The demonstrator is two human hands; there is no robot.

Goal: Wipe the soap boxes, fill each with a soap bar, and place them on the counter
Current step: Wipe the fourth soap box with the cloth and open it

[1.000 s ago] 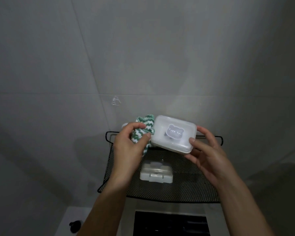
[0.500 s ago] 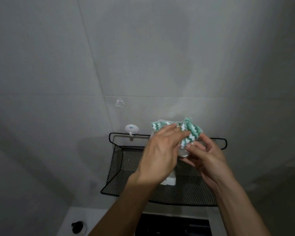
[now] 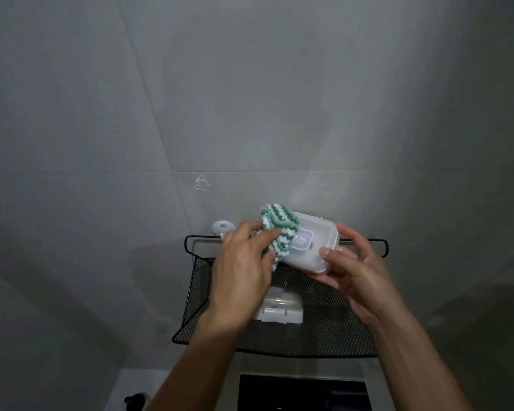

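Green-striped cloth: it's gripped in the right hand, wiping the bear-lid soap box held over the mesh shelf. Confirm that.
Not quite. The head view shows the left hand gripping the green-striped cloth; the right hand holds the bear-lid soap box over the mesh shelf.

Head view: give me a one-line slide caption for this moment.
Left hand rubs a green-striped cloth over the bear-lid soap box held by the right hand above a mesh shelf.
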